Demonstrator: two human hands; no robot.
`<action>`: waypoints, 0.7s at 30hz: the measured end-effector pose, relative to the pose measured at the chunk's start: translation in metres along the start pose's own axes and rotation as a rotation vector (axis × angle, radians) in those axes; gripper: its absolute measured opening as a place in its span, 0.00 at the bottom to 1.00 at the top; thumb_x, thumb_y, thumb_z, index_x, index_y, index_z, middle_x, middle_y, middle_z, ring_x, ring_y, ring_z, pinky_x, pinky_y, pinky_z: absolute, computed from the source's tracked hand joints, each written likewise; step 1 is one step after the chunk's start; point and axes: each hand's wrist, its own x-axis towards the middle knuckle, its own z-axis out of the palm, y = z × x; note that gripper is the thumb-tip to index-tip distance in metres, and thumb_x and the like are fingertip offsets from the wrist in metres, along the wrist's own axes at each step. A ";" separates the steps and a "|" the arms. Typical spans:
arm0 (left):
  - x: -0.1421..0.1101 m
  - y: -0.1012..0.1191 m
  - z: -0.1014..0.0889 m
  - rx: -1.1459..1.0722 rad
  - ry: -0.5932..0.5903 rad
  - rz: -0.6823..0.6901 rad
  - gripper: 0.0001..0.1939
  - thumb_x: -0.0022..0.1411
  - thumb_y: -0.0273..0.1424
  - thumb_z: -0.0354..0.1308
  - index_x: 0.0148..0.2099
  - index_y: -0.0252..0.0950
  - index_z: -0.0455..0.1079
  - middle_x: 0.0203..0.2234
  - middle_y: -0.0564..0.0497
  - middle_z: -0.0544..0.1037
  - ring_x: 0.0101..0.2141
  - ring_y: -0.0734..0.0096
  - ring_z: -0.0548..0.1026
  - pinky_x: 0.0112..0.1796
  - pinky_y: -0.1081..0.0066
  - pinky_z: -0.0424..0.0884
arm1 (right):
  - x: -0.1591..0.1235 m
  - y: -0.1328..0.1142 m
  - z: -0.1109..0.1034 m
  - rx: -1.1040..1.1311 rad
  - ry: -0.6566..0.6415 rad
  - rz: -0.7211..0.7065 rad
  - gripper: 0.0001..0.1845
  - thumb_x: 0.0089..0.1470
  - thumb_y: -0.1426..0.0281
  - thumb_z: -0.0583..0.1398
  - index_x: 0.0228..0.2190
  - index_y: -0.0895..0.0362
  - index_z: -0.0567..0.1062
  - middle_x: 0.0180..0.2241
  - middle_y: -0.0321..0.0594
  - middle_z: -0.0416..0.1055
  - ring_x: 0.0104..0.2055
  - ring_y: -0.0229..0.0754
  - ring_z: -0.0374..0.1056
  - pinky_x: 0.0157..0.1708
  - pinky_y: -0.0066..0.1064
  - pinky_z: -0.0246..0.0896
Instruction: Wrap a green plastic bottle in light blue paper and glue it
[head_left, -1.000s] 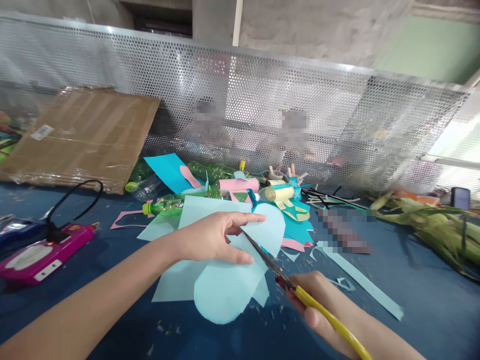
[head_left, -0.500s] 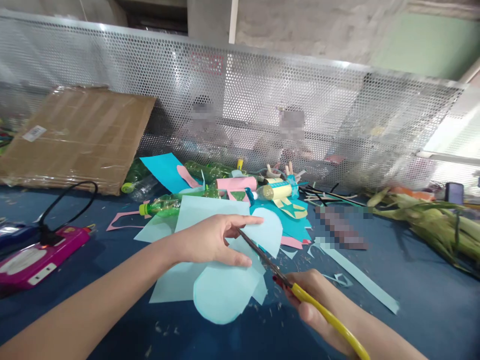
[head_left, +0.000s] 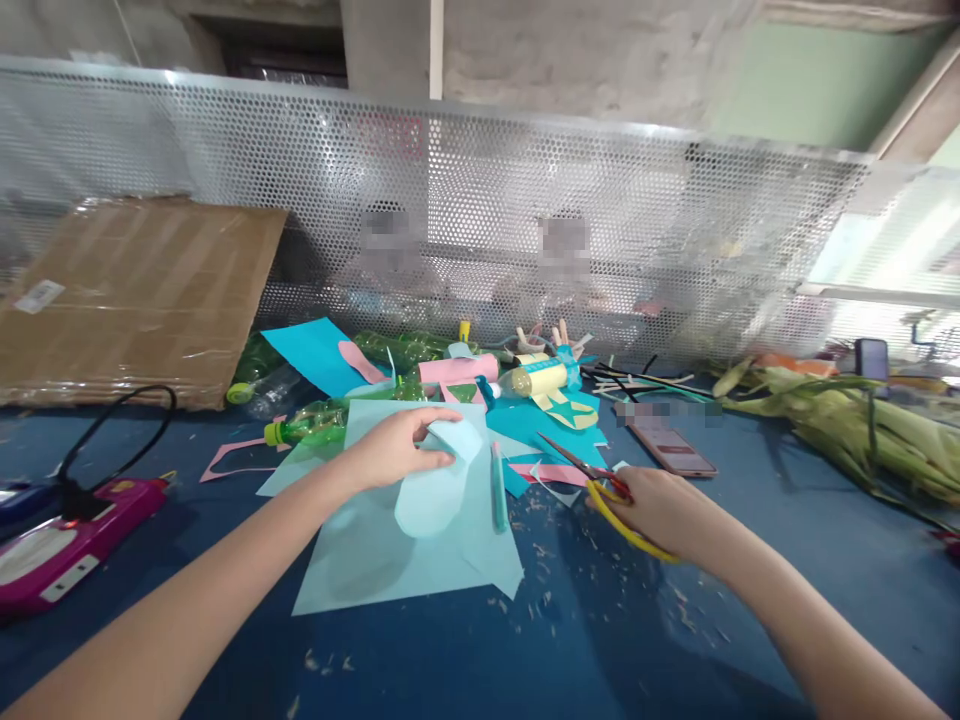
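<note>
My left hand (head_left: 405, 445) pinches a light-blue paper cutout (head_left: 433, 500) with rounded ends, its upper part bent over. The cutout is above a larger light-blue sheet (head_left: 352, 575) on the blue table. Held in my right hand (head_left: 660, 505) are scissors (head_left: 574, 457) with yellow handles, to the right of the sheet. Their blades point up and left, apart from the cutout. Between the hands, a teal pen (head_left: 499, 490) lies along the sheet's right side. Paper scraps (head_left: 559, 485) are close to the blades.
Behind the sheet are green plastic bottles (head_left: 319, 420), coloured paper and a yellow-wrapped bottle (head_left: 540, 378). A phone (head_left: 679, 452) and corn husks (head_left: 862, 430) lie right; a magenta power strip (head_left: 82, 540) and cardboard (head_left: 142, 300) are left. A perforated metal screen (head_left: 480, 170) stands behind.
My left hand has drawn the cutout left, off the blades. My right hand has moved the scissors right and up, away from the paper. The pen now shows; a long light-blue strip no longer does.
</note>
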 end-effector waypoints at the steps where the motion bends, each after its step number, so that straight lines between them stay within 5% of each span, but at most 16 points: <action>1: 0.000 0.003 0.002 -0.047 -0.009 0.012 0.25 0.53 0.33 0.62 0.54 0.35 0.69 0.44 0.45 0.77 0.33 0.69 0.70 0.33 0.69 0.66 | 0.003 0.004 0.001 -0.003 0.002 0.005 0.14 0.56 0.60 0.58 0.27 0.57 0.73 0.29 0.49 0.76 0.30 0.51 0.73 0.24 0.32 0.52; 6: -0.003 0.019 0.023 -0.308 -0.082 0.045 0.23 0.54 0.32 0.60 0.53 0.35 0.69 0.48 0.46 0.76 0.35 0.69 0.73 0.36 0.68 0.71 | 0.006 0.005 -0.004 0.078 0.151 0.018 0.16 0.58 0.59 0.56 0.33 0.58 0.77 0.35 0.51 0.77 0.39 0.54 0.73 0.35 0.38 0.62; 9: -0.011 0.032 0.042 -0.347 -0.123 0.055 0.21 0.55 0.31 0.60 0.52 0.37 0.71 0.46 0.48 0.78 0.36 0.67 0.75 0.36 0.68 0.72 | 0.002 -0.015 -0.003 0.616 0.270 -0.103 0.27 0.57 0.53 0.56 0.52 0.55 0.70 0.44 0.48 0.75 0.45 0.51 0.71 0.42 0.40 0.65; 11: -0.019 0.041 0.054 -0.354 -0.142 0.089 0.20 0.56 0.31 0.60 0.52 0.38 0.72 0.46 0.48 0.79 0.37 0.64 0.76 0.38 0.68 0.73 | -0.002 -0.031 0.003 1.069 0.036 -0.242 0.33 0.55 0.50 0.56 0.58 0.53 0.63 0.44 0.44 0.74 0.42 0.48 0.72 0.39 0.38 0.68; 13: -0.025 0.046 0.064 -0.318 -0.145 0.109 0.21 0.57 0.30 0.59 0.54 0.42 0.71 0.46 0.49 0.78 0.38 0.63 0.77 0.38 0.68 0.72 | -0.004 -0.043 0.009 1.275 -0.102 -0.243 0.33 0.51 0.51 0.62 0.55 0.51 0.66 0.40 0.41 0.74 0.38 0.46 0.72 0.34 0.36 0.68; 18: -0.025 0.038 0.075 -0.288 0.100 0.091 0.27 0.58 0.26 0.58 0.60 0.46 0.63 0.45 0.49 0.76 0.37 0.65 0.75 0.36 0.68 0.71 | -0.002 -0.041 0.009 1.660 -0.059 -0.067 0.29 0.39 0.60 0.72 0.44 0.50 0.70 0.35 0.33 0.72 0.37 0.40 0.70 0.35 0.30 0.68; 21: -0.017 0.028 0.076 -0.354 0.188 0.034 0.25 0.59 0.28 0.57 0.59 0.43 0.62 0.37 0.50 0.74 0.35 0.66 0.74 0.37 0.67 0.71 | -0.003 -0.039 0.007 1.773 -0.229 -0.098 0.35 0.37 0.63 0.73 0.48 0.49 0.70 0.39 0.34 0.72 0.38 0.40 0.71 0.37 0.31 0.69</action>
